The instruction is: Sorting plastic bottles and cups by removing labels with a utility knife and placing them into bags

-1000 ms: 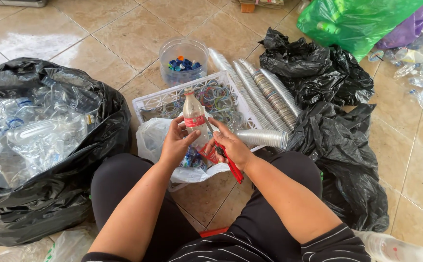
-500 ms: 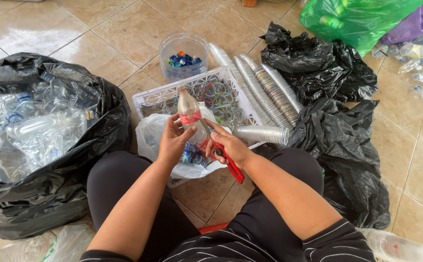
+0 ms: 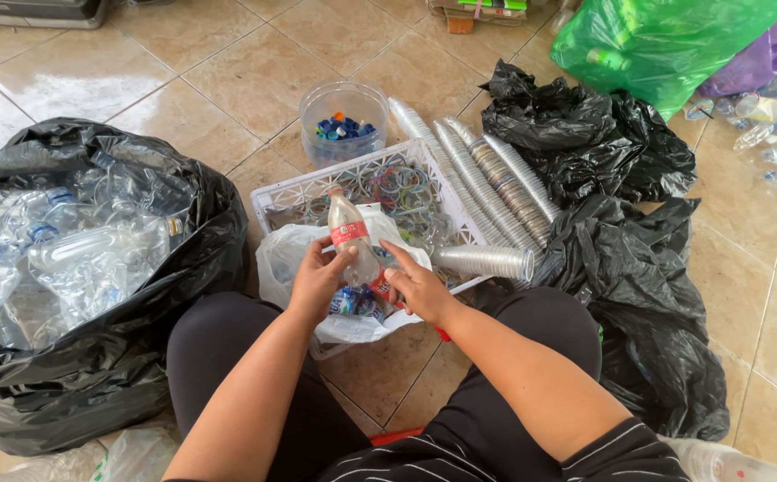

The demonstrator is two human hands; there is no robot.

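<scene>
The left hand wraps the lower body of a clear plastic bottle with a red label, its neck pointing to 12 o'clock, while the right hand pinches a red-handled tool whose blade is hidden behind the bottle and fingers. The bottle hangs over a thin white plastic bag and a white lattice basket of plastic rings. At 9 o'clock a glossy black sack bulges with crumpled clear bottles, cut off at the frame edge; at 1 o'clock lie ribbed stacks of clear cups.
</scene>
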